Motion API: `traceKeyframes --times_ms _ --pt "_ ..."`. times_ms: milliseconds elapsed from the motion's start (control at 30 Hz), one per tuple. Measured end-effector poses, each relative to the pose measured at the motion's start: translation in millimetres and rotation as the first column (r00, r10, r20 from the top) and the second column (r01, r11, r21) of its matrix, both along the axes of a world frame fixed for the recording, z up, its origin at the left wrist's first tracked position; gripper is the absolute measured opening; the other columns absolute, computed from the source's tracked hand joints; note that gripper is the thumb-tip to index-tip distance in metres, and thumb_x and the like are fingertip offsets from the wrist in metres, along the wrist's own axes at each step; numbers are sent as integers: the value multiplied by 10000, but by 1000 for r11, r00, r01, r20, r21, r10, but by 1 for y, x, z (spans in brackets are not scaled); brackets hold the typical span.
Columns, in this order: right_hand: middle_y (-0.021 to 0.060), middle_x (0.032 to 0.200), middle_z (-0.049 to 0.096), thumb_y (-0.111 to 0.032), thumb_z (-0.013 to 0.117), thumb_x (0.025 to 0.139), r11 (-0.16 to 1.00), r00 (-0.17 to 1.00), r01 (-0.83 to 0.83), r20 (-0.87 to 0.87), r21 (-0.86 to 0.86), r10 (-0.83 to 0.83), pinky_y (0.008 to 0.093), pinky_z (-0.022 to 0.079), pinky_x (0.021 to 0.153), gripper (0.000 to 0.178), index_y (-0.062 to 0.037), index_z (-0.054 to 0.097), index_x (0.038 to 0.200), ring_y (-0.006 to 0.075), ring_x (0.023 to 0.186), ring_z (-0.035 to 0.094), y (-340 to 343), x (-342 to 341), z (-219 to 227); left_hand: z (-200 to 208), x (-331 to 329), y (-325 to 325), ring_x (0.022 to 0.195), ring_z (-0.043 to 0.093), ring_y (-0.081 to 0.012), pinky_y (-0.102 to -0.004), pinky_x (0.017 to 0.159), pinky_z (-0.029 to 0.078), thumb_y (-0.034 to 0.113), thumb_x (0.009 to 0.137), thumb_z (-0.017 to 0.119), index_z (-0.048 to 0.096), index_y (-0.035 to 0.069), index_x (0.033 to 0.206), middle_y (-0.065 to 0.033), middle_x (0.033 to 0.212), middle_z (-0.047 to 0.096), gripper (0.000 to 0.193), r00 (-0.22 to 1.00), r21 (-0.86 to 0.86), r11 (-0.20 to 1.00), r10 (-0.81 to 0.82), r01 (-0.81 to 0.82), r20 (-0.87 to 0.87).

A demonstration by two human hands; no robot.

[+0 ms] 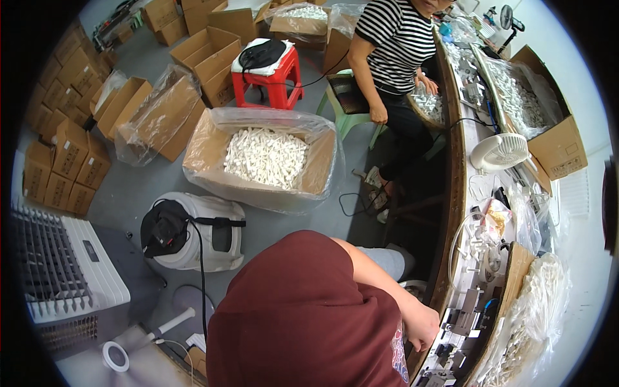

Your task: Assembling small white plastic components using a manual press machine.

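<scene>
My left hand (422, 326) rests at the near edge of a long wooden workbench (456, 193), fingers curled; I cannot tell whether it holds anything. My maroon shirt and left forearm fill the lower middle of the view. Just beyond the hand, small metal fixtures (465, 319) and white plastic parts (480, 248) lie on the bench. A clear bag of white parts (538, 309) stands to the right of them. My right hand is out of sight.
A person in a striped shirt (396, 39) sits further along the bench. A small white fan (500, 151) stands on it. On the floor are a bag-lined carton of white parts (267, 155), a red stool (274, 71), a white canister (196, 232), an air cooler (71, 271) and stacked cartons (64, 161).
</scene>
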State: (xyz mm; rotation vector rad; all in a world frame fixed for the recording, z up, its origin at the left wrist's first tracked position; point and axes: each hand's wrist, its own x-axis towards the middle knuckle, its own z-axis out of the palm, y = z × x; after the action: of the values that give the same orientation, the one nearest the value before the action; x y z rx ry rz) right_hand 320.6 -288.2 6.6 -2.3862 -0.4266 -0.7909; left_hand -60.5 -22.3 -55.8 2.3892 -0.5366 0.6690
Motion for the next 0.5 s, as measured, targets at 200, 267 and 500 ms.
traceKeyframes --times_ms 200,267,500 --pt "325 1201 592 -384 470 978 996 993 -91 76 0 91 560 437 917 523 -37 523 1365 504 1059 567 -9 18 -1 -4 -3 -15 816 675 -213 -383 693 518 341 819 686 762 222 882 10 839 718 154 999 0 1000 7 -7 -32" --pt "327 1194 595 -389 474 975 989 983 -145 114 7 143 563 438 915 528 -35 524 1363 506 1054 568 -13 26 0 -5 -6 -17 826 675 -211 -384 700 519 335 819 689 763 222 879 14 840 719 148 1000 8 1000 -8 8 -28" --pt "324 1205 587 -405 488 964 997 998 57 -39 -52 -59 565 432 929 543 -44 515 1369 502 1070 559 -1 24 5 -4 -5 -6 799 682 -223 -395 687 525 349 827 655 763 231 877 7 825 720 168 1000 26 1000 -10 9 12"
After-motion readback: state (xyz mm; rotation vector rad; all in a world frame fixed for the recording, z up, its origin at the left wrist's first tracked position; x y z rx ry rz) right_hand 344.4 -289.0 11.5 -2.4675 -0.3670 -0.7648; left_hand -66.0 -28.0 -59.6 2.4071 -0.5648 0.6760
